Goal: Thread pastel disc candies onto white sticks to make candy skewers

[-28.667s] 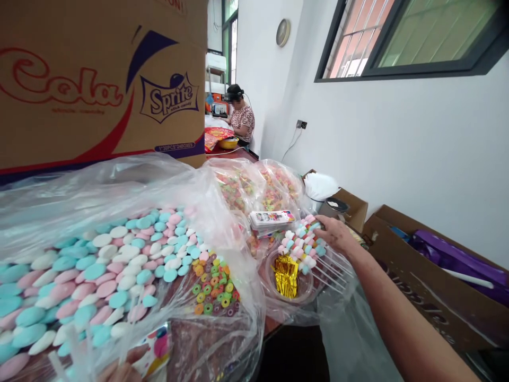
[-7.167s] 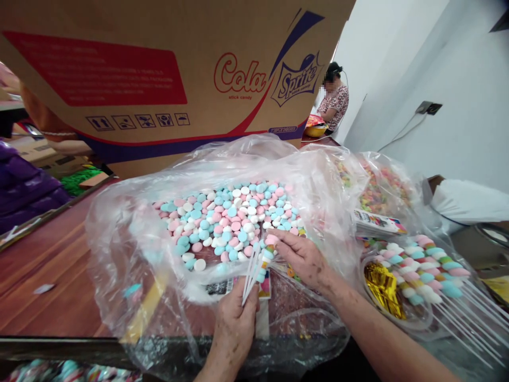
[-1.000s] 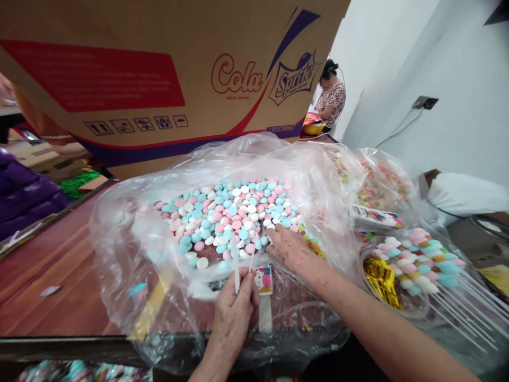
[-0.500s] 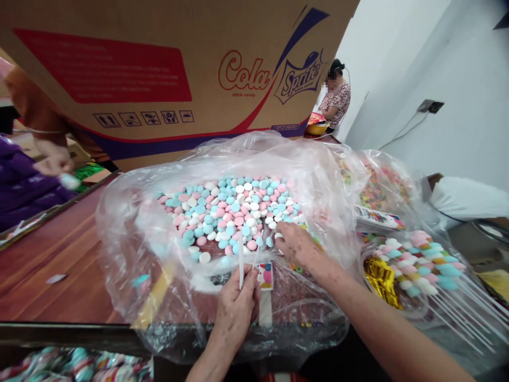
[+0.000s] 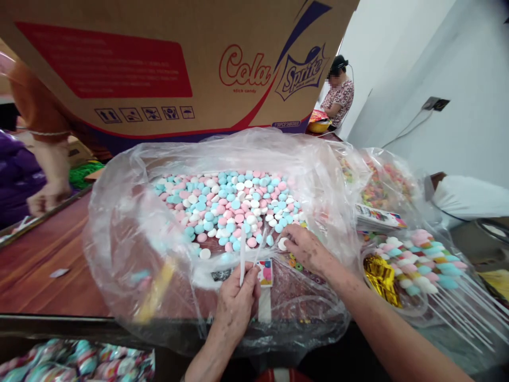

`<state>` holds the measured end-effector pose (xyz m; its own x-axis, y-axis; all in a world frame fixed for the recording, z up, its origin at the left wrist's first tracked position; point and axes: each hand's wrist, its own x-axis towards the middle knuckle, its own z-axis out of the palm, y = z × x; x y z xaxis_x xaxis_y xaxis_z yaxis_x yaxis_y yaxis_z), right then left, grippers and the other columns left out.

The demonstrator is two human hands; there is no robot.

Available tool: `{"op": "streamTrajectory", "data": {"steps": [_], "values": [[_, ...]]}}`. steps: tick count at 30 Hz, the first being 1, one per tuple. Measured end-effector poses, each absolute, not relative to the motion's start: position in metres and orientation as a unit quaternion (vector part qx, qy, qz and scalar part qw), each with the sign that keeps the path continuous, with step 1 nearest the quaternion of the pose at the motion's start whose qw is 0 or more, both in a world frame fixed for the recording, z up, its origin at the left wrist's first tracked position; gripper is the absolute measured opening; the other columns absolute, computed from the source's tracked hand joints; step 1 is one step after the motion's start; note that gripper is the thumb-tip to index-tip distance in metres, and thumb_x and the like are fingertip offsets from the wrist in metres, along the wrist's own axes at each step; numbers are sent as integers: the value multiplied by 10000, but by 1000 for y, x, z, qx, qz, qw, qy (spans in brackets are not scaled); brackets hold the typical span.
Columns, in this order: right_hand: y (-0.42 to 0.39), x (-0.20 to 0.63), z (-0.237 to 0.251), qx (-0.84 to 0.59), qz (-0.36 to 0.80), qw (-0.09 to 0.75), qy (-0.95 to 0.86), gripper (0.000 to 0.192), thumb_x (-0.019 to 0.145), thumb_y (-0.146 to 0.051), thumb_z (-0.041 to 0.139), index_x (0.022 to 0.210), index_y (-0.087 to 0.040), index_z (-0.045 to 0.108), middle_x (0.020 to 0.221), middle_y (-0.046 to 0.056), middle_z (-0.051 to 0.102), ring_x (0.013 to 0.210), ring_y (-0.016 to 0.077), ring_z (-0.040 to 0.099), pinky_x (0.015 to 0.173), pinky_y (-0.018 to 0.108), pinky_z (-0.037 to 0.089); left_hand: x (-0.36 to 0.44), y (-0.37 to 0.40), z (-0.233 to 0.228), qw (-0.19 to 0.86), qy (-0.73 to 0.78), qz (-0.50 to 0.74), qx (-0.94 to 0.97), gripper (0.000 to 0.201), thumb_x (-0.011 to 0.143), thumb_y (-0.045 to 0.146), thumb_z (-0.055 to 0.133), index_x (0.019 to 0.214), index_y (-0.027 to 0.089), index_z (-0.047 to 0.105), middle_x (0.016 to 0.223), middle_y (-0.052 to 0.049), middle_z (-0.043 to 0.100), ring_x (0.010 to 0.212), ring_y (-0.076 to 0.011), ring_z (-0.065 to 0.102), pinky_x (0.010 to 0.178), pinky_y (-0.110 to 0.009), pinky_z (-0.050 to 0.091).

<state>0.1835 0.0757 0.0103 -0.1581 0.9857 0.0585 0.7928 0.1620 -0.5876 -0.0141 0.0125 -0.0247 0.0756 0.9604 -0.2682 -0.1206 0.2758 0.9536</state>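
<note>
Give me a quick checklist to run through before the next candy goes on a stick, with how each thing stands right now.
1. Sticks held: ok, the left hand pinches thin white sticks upright.
2. Candy picked: ok, the right hand has a white candy at its fingertips.
3. Supply: ok, the clear bag lies open with pink, blue and white candies.
4. Stick tips bare: ok, nothing shows threaded on them.
5. Room for finished skewers: cannot tell.
</note>
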Motion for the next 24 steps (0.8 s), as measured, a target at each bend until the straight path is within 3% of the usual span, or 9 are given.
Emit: {"op": "streamTrajectory", "data": {"steps": [7, 12, 24], "values": [[73, 182, 15, -560, 101, 139, -810, 199, 933, -72, 441, 918, -161, 619, 954, 73, 615, 902, 186, 570, 802, 275, 429, -15, 12, -23, 613, 511, 440, 411, 385, 840, 571, 601, 766, 196, 552, 441, 104, 429, 308, -43, 269, 307, -159, 240], [69, 183, 16, -507, 37, 100, -855, 147, 913, -60, 513, 922, -150, 629, 965, 88, 638, 939, 204, 577, 834, 288, 438, -15, 12, -19, 590, 530, 424, 438, 397, 852, 574, 577, 741, 194, 551, 449, 94, 430, 326, -50, 302, 326, -160, 246], [63, 180, -8, -523, -39, 126, -842, 156, 905, -67, 501, 907, -180, 609, 926, 84, 648, 918, 238, 564, 831, 332, 436, -13, 10, -14, 599, 531, 422, 425, 389, 859, 547, 578, 720, 185, 544, 435, 97, 403, 334, -58, 321, 337, -158, 237]]}}
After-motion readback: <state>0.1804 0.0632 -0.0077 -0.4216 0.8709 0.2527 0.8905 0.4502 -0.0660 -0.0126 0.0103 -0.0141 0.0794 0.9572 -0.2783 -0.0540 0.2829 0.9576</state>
